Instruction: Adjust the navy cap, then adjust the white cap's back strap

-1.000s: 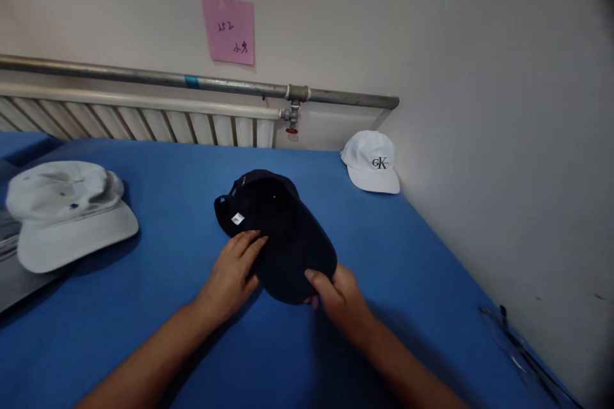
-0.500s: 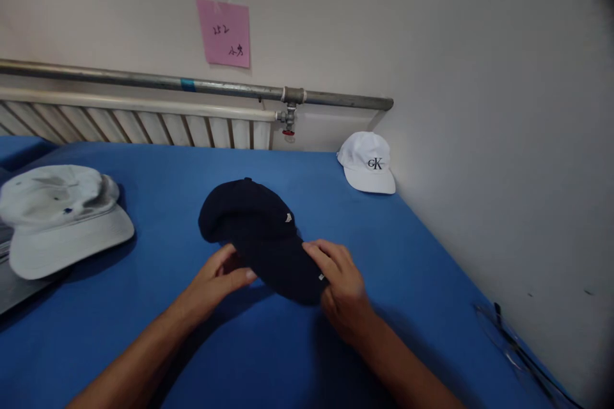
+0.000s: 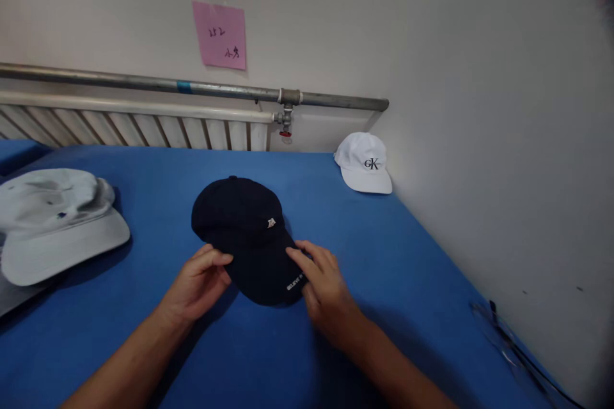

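Cap look: I see a navy cap [image 3: 244, 230], crown up, with a small pale logo on its front panel and a line of white lettering along the edge of the brim.
Cap place: it sits on the blue tabletop [image 3: 407, 255], about mid-way across, just ahead of both hands.
Left grip: my left hand [image 3: 196, 281] is curled loosely, thumb and fingertips touching the cap's near left edge where crown meets brim; not clamped.
Right grip: my right hand [image 3: 323, 287] is half open, fingers laid on top of the brim's right side near the lettering; I cannot tell if the thumb is under the brim.
Cap heading: the brim points toward me and slightly right; the long axis runs from far-left crown to near-right brim.
Nearby: a white cap [image 3: 363, 163] sits by the wall corner, well apart; a pale grey hat [image 3: 57, 220] lies at far left.
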Demonstrator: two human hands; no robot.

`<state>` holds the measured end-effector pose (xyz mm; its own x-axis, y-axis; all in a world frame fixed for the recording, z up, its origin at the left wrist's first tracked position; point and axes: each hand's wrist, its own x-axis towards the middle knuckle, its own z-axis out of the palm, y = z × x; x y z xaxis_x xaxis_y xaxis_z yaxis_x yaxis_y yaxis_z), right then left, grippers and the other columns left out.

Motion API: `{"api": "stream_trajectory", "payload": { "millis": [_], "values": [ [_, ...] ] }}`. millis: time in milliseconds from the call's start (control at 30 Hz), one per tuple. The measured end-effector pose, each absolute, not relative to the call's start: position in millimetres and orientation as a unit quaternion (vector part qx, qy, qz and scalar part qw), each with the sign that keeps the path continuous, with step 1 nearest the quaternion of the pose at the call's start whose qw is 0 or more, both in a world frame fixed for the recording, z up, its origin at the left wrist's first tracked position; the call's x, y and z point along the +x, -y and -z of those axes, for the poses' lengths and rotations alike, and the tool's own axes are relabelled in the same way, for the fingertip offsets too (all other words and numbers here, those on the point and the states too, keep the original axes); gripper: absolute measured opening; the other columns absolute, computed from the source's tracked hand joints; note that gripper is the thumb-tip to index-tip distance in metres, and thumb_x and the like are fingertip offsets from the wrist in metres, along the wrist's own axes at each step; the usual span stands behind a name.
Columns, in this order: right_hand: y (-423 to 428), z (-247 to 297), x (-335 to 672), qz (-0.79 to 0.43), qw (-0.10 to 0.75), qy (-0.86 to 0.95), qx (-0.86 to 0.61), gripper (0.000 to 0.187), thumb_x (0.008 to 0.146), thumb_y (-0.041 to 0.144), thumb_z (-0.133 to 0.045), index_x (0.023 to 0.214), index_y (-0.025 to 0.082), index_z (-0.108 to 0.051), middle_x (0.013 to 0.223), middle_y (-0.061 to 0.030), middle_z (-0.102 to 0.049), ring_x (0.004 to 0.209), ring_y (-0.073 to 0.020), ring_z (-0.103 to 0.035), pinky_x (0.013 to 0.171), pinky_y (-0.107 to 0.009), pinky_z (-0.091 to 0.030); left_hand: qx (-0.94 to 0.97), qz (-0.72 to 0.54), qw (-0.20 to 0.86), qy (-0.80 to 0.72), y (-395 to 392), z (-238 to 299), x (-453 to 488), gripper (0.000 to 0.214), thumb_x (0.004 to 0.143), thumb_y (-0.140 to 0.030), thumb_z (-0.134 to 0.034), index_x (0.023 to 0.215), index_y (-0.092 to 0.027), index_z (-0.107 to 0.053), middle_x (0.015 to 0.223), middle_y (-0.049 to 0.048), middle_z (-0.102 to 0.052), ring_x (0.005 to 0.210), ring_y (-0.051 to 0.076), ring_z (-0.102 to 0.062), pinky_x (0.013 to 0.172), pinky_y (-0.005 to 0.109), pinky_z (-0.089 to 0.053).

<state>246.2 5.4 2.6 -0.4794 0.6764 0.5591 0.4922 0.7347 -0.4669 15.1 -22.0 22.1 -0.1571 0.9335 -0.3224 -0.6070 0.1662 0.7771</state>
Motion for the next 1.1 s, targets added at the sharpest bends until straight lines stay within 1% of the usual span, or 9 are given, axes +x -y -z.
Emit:
{"api": "stream_trajectory", "payload": {
  "millis": [167,300,367,533,633,700,800,967,1100],
  "values": [
    [-17.7,-2.9,251.6,-0.420,0.415,0.690,-0.418,0.048,0.078,0.012,-0.045,0.122,0.022,-0.060,0.123,-0.0100,-0.062,0.115,-0.0234,-0.056,0.097,-0.045,-0.047,0.174,-0.616,0.658,-0.398,18.6,-25.9,8.4,0.029,0.049,-0.008,-0.070,0.075,-0.020,-0.071,0.081,0.0018,-0.075,0.073,0.022,-0.069,0.068,0.033,-0.058],
    [-23.5,-11.7,250.9,-0.624,0.468,0.469,-0.414,0.035,0.075,0.020,-0.052,0.108,0.020,-0.064,0.113,-0.0091,-0.067,0.103,-0.0214,-0.062,0.090,-0.039,-0.048,0.188,-0.613,0.655,-0.398,20.0,-26.5,2.9,0.030,0.049,-0.008,-0.064,0.074,-0.021,-0.072,0.080,0.0013,-0.075,0.074,0.023,-0.069,0.072,0.035,-0.058],
    [-23.9,-16.1,249.2,-0.661,0.484,0.410,-0.402,0.029,0.078,0.030,-0.058,0.104,0.019,-0.065,0.105,-0.0084,-0.069,0.095,-0.0196,-0.064,0.084,-0.035,-0.049,0.183,-0.593,0.674,-0.400,21.2,-25.9,0.7,0.030,0.046,-0.009,-0.064,0.072,-0.022,-0.073,0.078,0.0019,-0.074,0.071,0.022,-0.069,0.069,0.035,-0.058],
    [-22.5,-22.8,248.4,-0.757,0.435,0.353,-0.337,0.036,0.077,0.052,-0.066,0.086,0.018,-0.067,0.076,-0.0033,-0.069,0.067,-0.0135,-0.062,0.066,-0.026,-0.048,0.161,-0.539,0.740,-0.367,23.6,-26.2,0.5,0.018,0.044,-0.008,-0.068,0.055,-0.022,-0.069,0.057,-0.0011,-0.066,0.055,0.016,-0.062,0.065,0.033,-0.058],
    [-23.5,-23.2,249.9,-0.788,0.433,0.294,-0.324,0.028,0.076,0.046,-0.069,0.081,0.019,-0.067,0.070,0.0004,-0.068,0.062,-0.0115,-0.061,0.065,-0.024,-0.048,0.186,-0.532,0.751,-0.345,24.4,-25.5,3.2,0.016,0.045,-0.006,-0.068,0.052,-0.020,-0.068,0.053,-0.0017,-0.062,0.052,0.013,-0.059,0.063,0.028,-0.056],
    [-25.0,-22.8,250.3,-0.791,0.444,0.257,-0.335,0.021,0.078,0.041,-0.069,0.083,0.021,-0.067,0.074,0.0008,-0.070,0.069,-0.0127,-0.065,0.071,-0.026,-0.050,0.210,-0.522,0.761,-0.324,24.9,-23.7,5.9,0.016,0.048,-0.004,-0.068,0.055,-0.019,-0.070,0.057,-0.0006,-0.064,0.057,0.014,-0.062,0.062,0.026,-0.056],
    [-27.3,-23.0,249.7,-0.799,0.450,0.207,-0.342,0.015,0.080,0.034,-0.067,0.087,0.021,-0.069,0.082,0.0000,-0.074,0.080,-0.0147,-0.069,0.079,-0.028,-0.051,0.231,-0.511,0.781,-0.275,26.0,-20.1,9.9,0.022,0.055,-0.001,-0.068,0.067,-0.019,-0.074,0.063,0.0002,-0.068,0.065,0.016,-0.067,0.062,0.023,-0.056],
    [-28.3,-23.8,250.1,-0.823,0.432,0.155,-0.336,0.006,0.078,0.023,-0.070,0.083,0.019,-0.071,0.074,0.0014,-0.074,0.071,-0.0139,-0.068,0.073,-0.026,-0.050,0.204,-0.537,0.799,-0.176,24.8,-17.7,11.1,0.021,0.075,-0.012,-0.067,0.094,-0.018,-0.076,0.085,0.0029,-0.075,0.076,0.017,-0.071,0.072,0.025,-0.058],
    [-28.1,-22.8,251.5,-0.814,0.458,0.158,-0.320,0.014,0.070,0.016,-0.076,0.082,0.020,-0.071,0.075,0.0043,-0.073,0.070,-0.0105,-0.066,0.072,-0.022,-0.050,0.158,-0.572,0.795,-0.126,20.1,-16.8,5.9,0.014,0.082,-0.017,-0.065,0.091,-0.017,-0.075,0.091,0.0030,-0.077,0.080,0.017,-0.072,0.078,0.026,-0.057]
  ]
}}
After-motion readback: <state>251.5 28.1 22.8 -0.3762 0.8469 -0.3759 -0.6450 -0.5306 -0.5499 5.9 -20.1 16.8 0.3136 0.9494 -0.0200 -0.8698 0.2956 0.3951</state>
